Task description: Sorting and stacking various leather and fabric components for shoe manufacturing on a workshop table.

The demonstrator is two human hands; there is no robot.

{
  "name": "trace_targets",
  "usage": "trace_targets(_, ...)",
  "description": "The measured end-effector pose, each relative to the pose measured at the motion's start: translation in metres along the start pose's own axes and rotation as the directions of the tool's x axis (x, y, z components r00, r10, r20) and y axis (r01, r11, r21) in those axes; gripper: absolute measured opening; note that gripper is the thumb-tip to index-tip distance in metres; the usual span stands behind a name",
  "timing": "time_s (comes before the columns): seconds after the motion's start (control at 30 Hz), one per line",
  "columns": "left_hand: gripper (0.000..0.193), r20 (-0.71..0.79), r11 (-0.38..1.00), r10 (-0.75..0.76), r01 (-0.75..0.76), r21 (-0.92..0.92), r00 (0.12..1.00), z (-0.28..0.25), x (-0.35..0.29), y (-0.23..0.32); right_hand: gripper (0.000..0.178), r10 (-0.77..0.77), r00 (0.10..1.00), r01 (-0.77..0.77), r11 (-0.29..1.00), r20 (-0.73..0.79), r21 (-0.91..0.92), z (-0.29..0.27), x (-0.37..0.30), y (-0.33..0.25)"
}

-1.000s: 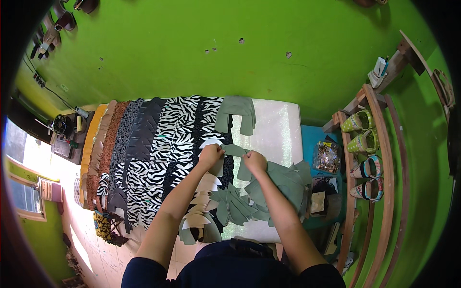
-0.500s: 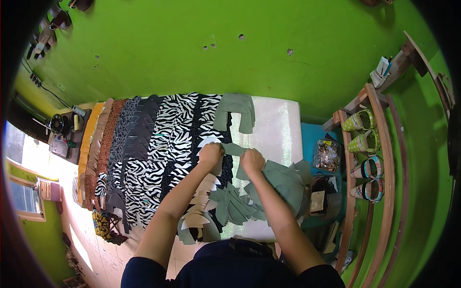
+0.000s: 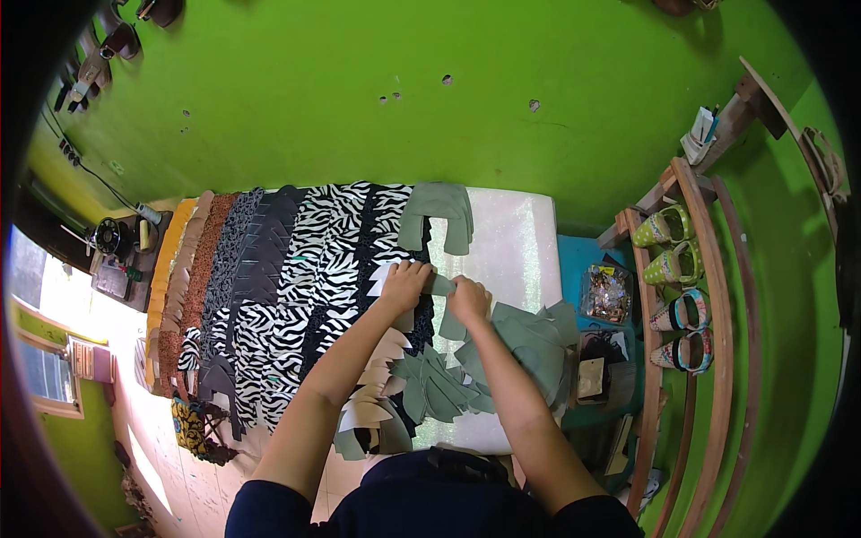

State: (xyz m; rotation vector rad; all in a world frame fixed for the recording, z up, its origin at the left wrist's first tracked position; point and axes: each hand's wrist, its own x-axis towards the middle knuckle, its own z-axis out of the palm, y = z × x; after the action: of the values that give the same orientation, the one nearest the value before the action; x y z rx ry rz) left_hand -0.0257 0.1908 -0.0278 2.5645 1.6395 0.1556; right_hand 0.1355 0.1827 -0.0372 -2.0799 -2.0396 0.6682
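Left hand (image 3: 407, 285): we see it curled palm down over the left end of a green piece, its grip closed on that piece.
Right hand (image 3: 469, 301): just beside the left one, its grip is closed on the right end of the same piece.
Green piece (image 3: 440, 284): a short band of it shows between the two hands, over the middle of the surface (image 3: 525, 247); the hands hide the rest. More green shows just below the right hand, and we cannot tell whether it belongs to this piece.
Arch-shaped stack (image 3: 437, 195): dull green, lying beyond the hands near the wall.
Loose pile (image 3: 520, 359): flat green cutouts, overlapping, to the right, partly behind the right forearm.
Fan of pieces (image 3: 433, 387): narrow green shapes, nearer us than the hands.
Zebra-print pieces (image 3: 309, 224): overlapping black-and-white rows left of the hands; farther left, we find dark grey, brown and yellow rows.
Clear box (image 3: 607, 291): full of small items, right of the surface.
Wooden rack (image 3: 723, 341): at far right, bearing green dotted shoes (image 3: 668, 226) and multicoloured shoes (image 3: 692, 351).
Wall (image 3: 314, 99): bright green, with a few small holes.
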Motion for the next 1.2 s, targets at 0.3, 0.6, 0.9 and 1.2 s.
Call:
trace_targets(0.3,0.029,0.386,0.806,0.043,0.197,-0.558,0.921,-0.053,0.001,-0.022,0.026,-0.226,0.917,-0.123,0.622,0.327,0.774,-0.046,0.009,0.031)
trace_targets(0.6,0.032,0.258,0.646,-0.282,0.382,-0.661,0.924,-0.005,-0.01,-0.028,0.037,-0.007,0.993,-0.051,0.883,0.121,0.466,-0.024,0.023,0.026)
trace_targets(0.9,0.043,-0.165,0.997,-0.014,0.001,-0.079,0.986,0.012,-0.058,0.017,0.053,-0.518,0.844,0.522,0.853,-0.139,-0.005,0.007,-0.029,-0.031)
trace_targets(1.2,0.042,-0.091,0.997,-0.073,0.071,-0.019,0.993,0.013,-0.057,0.024,0.066,-0.412,0.911,0.413,0.908,0.032,-0.065,0.019,-0.027,-0.014)
